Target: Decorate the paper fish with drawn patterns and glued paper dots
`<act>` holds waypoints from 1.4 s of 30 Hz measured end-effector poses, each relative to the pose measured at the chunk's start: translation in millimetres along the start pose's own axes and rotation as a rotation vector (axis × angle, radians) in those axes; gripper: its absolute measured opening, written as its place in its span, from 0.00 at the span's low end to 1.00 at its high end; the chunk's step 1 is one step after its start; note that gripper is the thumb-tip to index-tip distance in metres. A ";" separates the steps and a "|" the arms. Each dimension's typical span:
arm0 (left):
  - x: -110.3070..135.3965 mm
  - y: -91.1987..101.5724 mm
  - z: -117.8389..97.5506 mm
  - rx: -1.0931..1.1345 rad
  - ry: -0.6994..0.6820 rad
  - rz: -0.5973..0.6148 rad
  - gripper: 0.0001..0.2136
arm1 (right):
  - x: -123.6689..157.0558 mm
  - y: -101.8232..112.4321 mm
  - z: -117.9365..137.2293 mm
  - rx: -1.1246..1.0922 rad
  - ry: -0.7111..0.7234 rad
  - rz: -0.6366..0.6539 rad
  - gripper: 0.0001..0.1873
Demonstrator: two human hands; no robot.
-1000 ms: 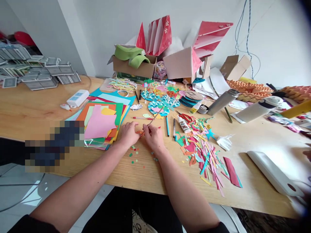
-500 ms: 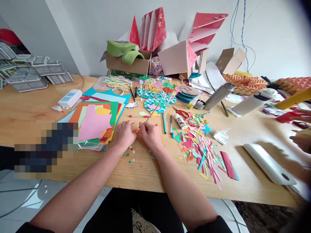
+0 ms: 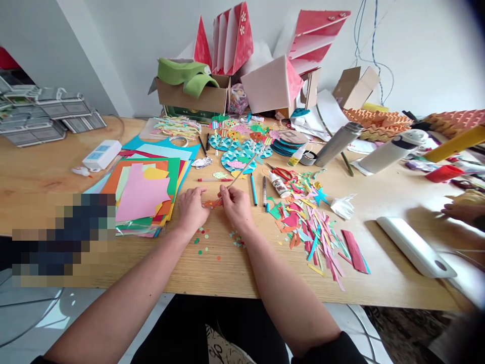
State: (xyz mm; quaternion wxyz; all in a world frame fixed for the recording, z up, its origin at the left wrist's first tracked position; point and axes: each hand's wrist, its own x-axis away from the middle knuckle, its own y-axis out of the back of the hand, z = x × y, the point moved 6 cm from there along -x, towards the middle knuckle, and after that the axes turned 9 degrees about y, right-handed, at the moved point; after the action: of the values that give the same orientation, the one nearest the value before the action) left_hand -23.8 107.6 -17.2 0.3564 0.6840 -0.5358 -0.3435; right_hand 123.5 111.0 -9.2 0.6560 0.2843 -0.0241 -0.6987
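Observation:
My right hand (image 3: 235, 206) is closed in a pinch round a thin brown stick (image 3: 243, 169), which slants up and away to the right. The stick's lower end reaches a small orange paper piece (image 3: 209, 203) on the table. My left hand (image 3: 193, 208), fingers curled, grips the left side of that piece; its fingers partly cover it. Just beyond the hands lie a red pen (image 3: 215, 180) and a yellow paper fish (image 3: 238, 174). A blue marker (image 3: 253, 190) and a grey pen (image 3: 264, 191) lie right of my right hand. Small paper dots (image 3: 200, 242) are scattered nearer me.
Coloured paper sheets (image 3: 142, 194) are stacked at left. At right are paper scraps (image 3: 318, 232), a glue bottle (image 3: 279, 185), scissors (image 3: 282, 173) and a white device (image 3: 415, 246). Blue wavy discs (image 3: 238, 161) and flasks (image 3: 339, 144) stand behind. Another person's hand (image 3: 464, 211) is far right.
The view has shifted slightly, so most things sit a little further left and higher. My right hand has moved slightly away from my left, with the stick still in its pinch.

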 end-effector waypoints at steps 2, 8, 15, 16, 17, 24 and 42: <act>0.5 0.4 -0.5 0.003 -0.001 -0.003 0.22 | 0.7 -0.9 2.6 0.029 0.017 0.018 0.23; 1.9 0.8 -1.3 0.010 -0.009 -0.017 0.21 | 1.8 -3.2 5.6 0.125 0.061 0.048 0.24; 2.4 0.2 0.2 0.013 -0.019 -0.027 0.22 | 2.3 -1.1 2.1 0.044 0.052 0.002 0.24; 2.5 0.2 0.3 0.012 -0.018 -0.027 0.22 | 2.4 -1.6 2.1 0.046 0.054 0.006 0.24; 2.7 0.2 0.3 0.012 -0.017 -0.027 0.22 | 2.5 -2.3 2.5 0.054 0.060 0.014 0.24; 3.7 0.3 0.1 0.018 -0.006 -0.020 0.22 | 3.1 -2.5 5.2 0.085 0.070 0.027 0.24; -1.2 3.5 5.0 0.143 0.011 0.064 0.23 | 2.0 -3.2 8.3 0.181 0.087 0.066 0.22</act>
State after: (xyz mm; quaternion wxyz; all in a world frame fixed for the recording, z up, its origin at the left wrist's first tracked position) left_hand -30.0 107.6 -16.6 0.3205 0.6920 -0.5786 -0.2891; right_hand 117.2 106.7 -4.3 0.6509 0.3717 -0.0678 -0.6584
